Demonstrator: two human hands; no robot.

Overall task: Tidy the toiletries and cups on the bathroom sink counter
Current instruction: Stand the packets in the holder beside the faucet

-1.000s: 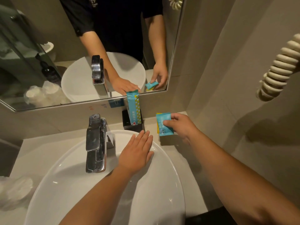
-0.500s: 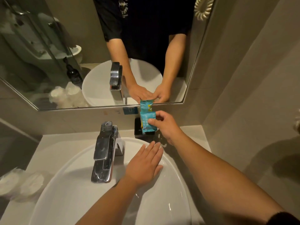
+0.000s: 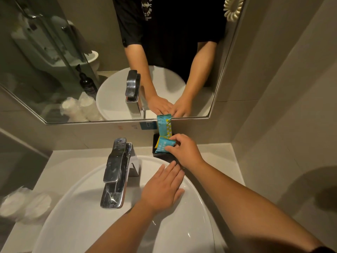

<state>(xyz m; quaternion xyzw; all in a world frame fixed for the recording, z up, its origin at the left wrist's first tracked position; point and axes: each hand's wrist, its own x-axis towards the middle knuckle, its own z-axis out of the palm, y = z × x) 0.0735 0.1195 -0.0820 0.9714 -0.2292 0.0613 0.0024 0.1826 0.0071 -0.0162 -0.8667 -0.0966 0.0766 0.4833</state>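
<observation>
Right hand (image 3: 184,150) reaches to the back of the surface (image 3: 76,161), over a small black box (image 3: 156,149) that stands against the wall just right of the tap (image 3: 116,172). Its fingers (image 3: 173,141) are curled and pinched on a teal and yellow packet (image 3: 165,146), thumb below, fingertips on the top edge. The packet sits tilted at the mouth of the box, lower end inside; how deep it goes cannot be told. A second, longer teal packet (image 3: 164,126) stands upright in the same box, its top reaching the lower frame of the mirror (image 3: 218,88). The two packets touch.

Left hand (image 3: 162,190) lies flat, palm down, on the far right rim of the white sink (image 3: 73,212). Fingers straight, close together, holding nothing. Fingertips point toward the box and end just short of the right wrist.

Far left of the surface: a cluster of white cups in clear wrapping (image 3: 23,205), blurred; count cannot be told. The mirror shows those cups again and a dark pump bottle (image 3: 87,84) beside them; the bottle itself is out of direct view.

A coiled cream cord (image 3: 232,8) shows in the mirror, upper right.
</observation>
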